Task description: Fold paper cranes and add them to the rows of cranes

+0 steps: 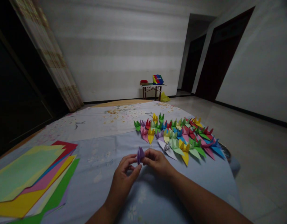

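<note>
Between my two hands, just above the table, is a small folded purple paper (140,155), standing upright with pointed tips; it looks like an origami piece part-way folded. My left hand (126,170) pinches its left side and lower edge with thumb and fingers. On the opposite side, my right hand (157,161) has its fingertips closed on the paper's right edge. Beyond my right hand, many folded paper cranes (185,148) in several colours stand in rows. The closest to my hands is a white paper crane (167,150).
A fanned stack of coloured paper sheets (34,174) lies on the table's left. A pale blue flowered tablecloth (94,180) covers the round table. Against the far wall, a small table (155,86) carries a colourful box (158,79). A yellow bag (165,97) sits on the floor.
</note>
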Motion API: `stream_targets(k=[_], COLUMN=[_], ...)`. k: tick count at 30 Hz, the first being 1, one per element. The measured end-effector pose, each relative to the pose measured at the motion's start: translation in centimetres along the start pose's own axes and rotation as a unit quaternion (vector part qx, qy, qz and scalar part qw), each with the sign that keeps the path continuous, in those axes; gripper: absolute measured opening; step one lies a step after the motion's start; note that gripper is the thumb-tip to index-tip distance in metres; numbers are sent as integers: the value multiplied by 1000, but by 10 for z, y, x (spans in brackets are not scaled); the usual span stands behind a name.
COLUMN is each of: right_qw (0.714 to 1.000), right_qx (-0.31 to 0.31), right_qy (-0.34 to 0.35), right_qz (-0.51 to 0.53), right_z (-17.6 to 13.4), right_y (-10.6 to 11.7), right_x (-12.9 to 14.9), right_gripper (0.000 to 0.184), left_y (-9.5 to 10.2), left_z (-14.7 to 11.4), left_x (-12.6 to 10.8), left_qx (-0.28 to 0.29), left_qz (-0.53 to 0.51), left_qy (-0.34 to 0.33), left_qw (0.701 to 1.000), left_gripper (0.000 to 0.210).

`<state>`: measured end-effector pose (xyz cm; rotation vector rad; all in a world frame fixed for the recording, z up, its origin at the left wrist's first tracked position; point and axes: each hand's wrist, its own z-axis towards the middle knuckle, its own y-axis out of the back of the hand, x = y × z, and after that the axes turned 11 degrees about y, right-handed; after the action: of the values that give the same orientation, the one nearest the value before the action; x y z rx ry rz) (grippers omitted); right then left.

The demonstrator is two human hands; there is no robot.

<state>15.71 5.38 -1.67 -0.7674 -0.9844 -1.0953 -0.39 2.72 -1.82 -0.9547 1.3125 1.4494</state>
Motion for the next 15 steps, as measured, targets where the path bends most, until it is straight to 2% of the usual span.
stream_targets(k=[3, 7, 11, 15], right_qw=[998, 997, 996, 996], right_qx=[2, 4, -7, -19], right_qy=[-14, -24, -32, -48], right_qz=[55, 74, 78, 71], right_z=[1, 1, 1, 1], right_y=[-1, -1, -1, -1], right_x=[1, -1, -6, -9], right_gripper=[33, 34, 35, 36], left_y=[-3, -5, -4, -5], left_z=[-2, -5, -4, -4], left_x=[-2, -4, -2, -1], left_qx=[11, 41, 8, -6], left_qz=[-20, -50, -37, -53], left_qy=[5, 38, 48, 61], left_qw=[1000, 997, 998, 997], left_gripper=[22, 24, 18, 21])
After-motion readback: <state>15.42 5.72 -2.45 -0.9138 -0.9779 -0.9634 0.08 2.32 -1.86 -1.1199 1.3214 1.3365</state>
